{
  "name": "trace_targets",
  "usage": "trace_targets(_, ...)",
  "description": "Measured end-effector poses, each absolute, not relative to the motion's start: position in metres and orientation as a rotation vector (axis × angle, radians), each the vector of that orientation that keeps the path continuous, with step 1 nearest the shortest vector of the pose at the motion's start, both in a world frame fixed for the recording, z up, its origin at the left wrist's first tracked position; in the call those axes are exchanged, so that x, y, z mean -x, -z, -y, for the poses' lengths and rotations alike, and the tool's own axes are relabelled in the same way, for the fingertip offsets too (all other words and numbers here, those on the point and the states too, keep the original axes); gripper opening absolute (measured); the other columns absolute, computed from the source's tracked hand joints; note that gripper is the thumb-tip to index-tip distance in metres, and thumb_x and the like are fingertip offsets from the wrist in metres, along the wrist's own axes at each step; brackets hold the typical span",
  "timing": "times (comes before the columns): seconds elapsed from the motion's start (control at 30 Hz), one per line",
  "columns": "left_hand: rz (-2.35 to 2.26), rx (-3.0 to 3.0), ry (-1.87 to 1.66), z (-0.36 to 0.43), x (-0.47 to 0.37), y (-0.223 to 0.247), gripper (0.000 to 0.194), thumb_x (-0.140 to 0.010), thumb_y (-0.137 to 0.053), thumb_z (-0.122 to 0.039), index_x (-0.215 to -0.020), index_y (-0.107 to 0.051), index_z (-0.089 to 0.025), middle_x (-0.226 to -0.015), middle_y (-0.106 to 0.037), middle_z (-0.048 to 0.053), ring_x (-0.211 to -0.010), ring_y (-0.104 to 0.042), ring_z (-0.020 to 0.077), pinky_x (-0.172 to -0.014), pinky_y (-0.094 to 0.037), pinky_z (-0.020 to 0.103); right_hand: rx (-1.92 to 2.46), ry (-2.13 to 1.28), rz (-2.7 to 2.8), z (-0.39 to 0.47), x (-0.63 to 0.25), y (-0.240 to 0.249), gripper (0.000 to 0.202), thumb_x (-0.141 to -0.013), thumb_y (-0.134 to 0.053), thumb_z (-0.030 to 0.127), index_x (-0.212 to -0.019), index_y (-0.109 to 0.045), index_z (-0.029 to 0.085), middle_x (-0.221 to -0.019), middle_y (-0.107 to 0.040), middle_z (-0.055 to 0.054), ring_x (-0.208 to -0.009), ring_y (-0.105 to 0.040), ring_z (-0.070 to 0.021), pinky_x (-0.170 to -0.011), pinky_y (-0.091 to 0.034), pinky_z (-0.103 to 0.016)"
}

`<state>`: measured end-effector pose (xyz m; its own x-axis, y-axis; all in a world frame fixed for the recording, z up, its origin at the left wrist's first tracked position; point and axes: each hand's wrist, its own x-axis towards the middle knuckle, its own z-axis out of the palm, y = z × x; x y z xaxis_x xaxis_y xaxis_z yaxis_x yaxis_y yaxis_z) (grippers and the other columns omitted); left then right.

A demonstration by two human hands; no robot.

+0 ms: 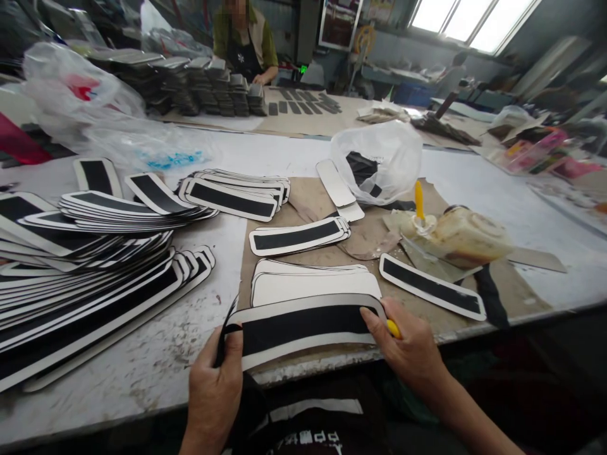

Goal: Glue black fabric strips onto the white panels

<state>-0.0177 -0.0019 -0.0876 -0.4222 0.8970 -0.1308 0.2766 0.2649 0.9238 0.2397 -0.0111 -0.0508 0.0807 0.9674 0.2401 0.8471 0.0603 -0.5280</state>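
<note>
A long, rounded white panel with a black strip (303, 328) is held up near the table's front edge, slightly bowed. My left hand (215, 379) is closed round its left end, thumb in front, with dark material between the fingers that I cannot make out fully. My right hand (410, 341) pinches the right end. A yellow rounded tip (393, 328) sticks out of this hand; the rest of it is hidden. Just behind the panel lies a stack of plain white panels (313, 281). Another strip-faced panel (431, 287) lies to the right.
Large stacks of black-and-white panels (95, 309) cover the left side. Smaller piles (298, 237) lie on brown paper (303, 193). A glue-stained container (469, 237), a yellow handle (419, 199) and a plastic bag (398, 148) stand right. Another person (244, 47) is across the table.
</note>
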Motion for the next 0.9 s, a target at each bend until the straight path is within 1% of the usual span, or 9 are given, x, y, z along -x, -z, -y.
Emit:
trace_targets(0.17, -1.846, -1.177, -1.149, 0.002, 0.015, 0.085, 0.029, -0.074, -0.056, -0.046, -0.078, -0.066, -0.019, -0.077, -0.067, 0.003, -0.080, -0.059, 0.0229, -0.071, -0.044, 0.026, 1.786, -0.162, 1.835, 0.012, -0.238, 0.050, 0.028, -0.085, -0.051, 0.039, -0.063, -0.042, 0.022, -0.052, -0.039, 0.004, -0.045, -0.036, -0.0105, -0.050, -0.029, -0.025)
trace_targets(0.27, -1.828, -1.024, -1.172, -0.001, 0.019, 0.091, 0.031, -0.073, -0.059, -0.046, -0.084, -0.068, -0.018, -0.085, -0.069, 0.004, -0.090, -0.059, 0.0241, -0.081, -0.043, 0.027, 1.864, -0.376, 1.699, 0.007, -0.240, 0.046, 0.030, -0.084, -0.049, 0.042, -0.063, -0.043, 0.022, -0.053, -0.039, 0.004, -0.048, -0.038, -0.0114, -0.051, -0.033, -0.024)
trace_targets(0.33, -1.777, -0.830, -1.204, -0.004, 0.022, 0.095, 0.034, -0.072, -0.063, -0.046, -0.089, -0.068, -0.017, -0.089, -0.069, 0.005, -0.096, -0.059, 0.0250, -0.088, -0.042, 0.029, 1.889, -0.607, 1.572, 0.003, -0.241, 0.043, 0.030, -0.084, -0.048, 0.046, -0.066, -0.047, 0.021, -0.056, -0.044, 0.003, -0.052, -0.043, -0.0122, -0.052, -0.037, -0.023)
trace_targets(0.4, -1.691, -0.599, -1.241, -0.007, 0.022, 0.094, 0.037, -0.070, -0.066, -0.045, -0.093, -0.067, -0.016, -0.086, -0.070, 0.006, -0.093, -0.061, 0.0254, -0.088, -0.044, 0.032, 1.875, -0.807, 1.450, -0.001, -0.243, 0.041, 0.030, -0.082, -0.049, 0.049, -0.073, -0.052, 0.020, -0.063, -0.052, 0.001, -0.058, -0.049, -0.0140, -0.055, -0.041, -0.024)
trace_targets(0.57, -1.509, -0.234, -1.293, -0.015, 0.017, 0.075, 0.035, -0.070, -0.070, -0.030, -0.102, -0.065, -0.019, -0.076, -0.070, 0.002, -0.075, -0.066, 0.0207, -0.073, -0.053, 0.030, 1.759, -1.117, 1.246, -0.006, -0.246, 0.044, 0.029, -0.079, -0.055, 0.048, -0.084, -0.057, 0.020, -0.075, -0.061, -0.002, -0.069, -0.056, -0.0182, -0.062, -0.045, -0.026)
trace_targets(0.67, -1.468, -0.122, -1.246, -0.017, 0.015, 0.065, 0.029, -0.070, -0.069, -0.023, -0.098, -0.066, -0.019, -0.068, -0.068, 0.001, -0.055, -0.064, 0.0161, -0.057, -0.054, 0.025, 1.612, -1.303, 1.051, -0.006, -0.242, 0.045, 0.026, -0.079, -0.058, 0.045, -0.090, -0.057, 0.022, -0.081, -0.063, -0.002, -0.070, -0.058, -0.0173, -0.062, -0.046, -0.025)
trace_targets(0.8, -1.334, 0.111, -1.108, -0.017, 0.013, 0.065, 0.009, -0.070, -0.068, -0.022, -0.074, -0.064, -0.015, -0.047, -0.057, -0.003, -0.033, -0.047, 0.0087, -0.032, -0.040, 0.017, 1.390, -1.551, 0.655, -0.008, -0.234, 0.043, 0.026, -0.078, -0.063, 0.041, -0.095, -0.053, 0.024, -0.083, -0.063, 0.000, -0.064, -0.058, -0.0130, -0.055, -0.045, -0.021)
trace_targets(0.87, -1.283, 0.149, -1.111, -0.019, 0.014, 0.067, 0.012, -0.070, -0.070, -0.023, -0.067, -0.061, -0.015, -0.043, -0.052, -0.006, -0.029, -0.040, 0.0060, -0.029, -0.034, 0.016, 1.348, -1.587, 0.556, -0.010, -0.233, 0.042, 0.024, -0.077, -0.065, 0.039, -0.089, -0.052, 0.024, -0.078, -0.062, 0.002, -0.062, -0.057, -0.0115, -0.055, -0.045, -0.021)
trace_targets(0.9, -1.286, 0.124, -1.136, -0.019, 0.014, 0.067, 0.012, -0.070, -0.070, -0.023, -0.067, -0.062, -0.015, -0.043, -0.052, -0.006, -0.030, -0.041, 0.0059, -0.030, -0.035, 0.016, 1.352, -1.585, 0.551, -0.011, -0.234, 0.043, 0.023, -0.077, -0.065, 0.040, -0.086, -0.052, 0.023, -0.075, -0.061, 0.002, -0.061, -0.056, -0.0113, -0.056, -0.045, -0.021)
